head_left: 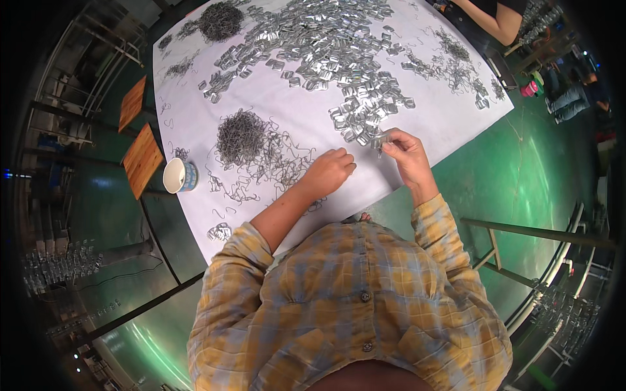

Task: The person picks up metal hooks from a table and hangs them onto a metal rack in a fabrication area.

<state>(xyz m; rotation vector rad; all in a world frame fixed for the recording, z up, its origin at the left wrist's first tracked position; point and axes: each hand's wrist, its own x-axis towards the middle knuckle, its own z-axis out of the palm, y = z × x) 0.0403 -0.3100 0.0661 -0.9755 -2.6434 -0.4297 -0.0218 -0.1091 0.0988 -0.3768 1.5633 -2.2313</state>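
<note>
The right hand [409, 156] had its thumb and forefinger closed in a pinch on a small silvery metal piece [379, 143] at the near tip of a spreading pile of flat, shiny, rectangular metal clips [365, 104]. The left hand [329, 173] was loosely curled, knuckles up, just inside the near edge of the white-covered bench [450, 120]; its fingertips were hidden, so whether it had hold of anything could not be told. Beside it lay loose, thin grey wire hooks [280, 171], thinning out from a dense, dark mound of wire hooks [241, 138].

A light fingertip grip, with the piece turned so that its shape showed, looked the surer way to handle it, and the two hands stood close enough to meet over bare covering. The left forearm crossed stray hooks, so lifting the plaid cuff [255, 242] would likely avoid snags.

Toward the right corner the bench offered bare room. The left side was tighter: a white-and-blue paper tub [175, 176] stood at the left edge, and a small cluster of clips [220, 231] lay by the near left corner.
</note>
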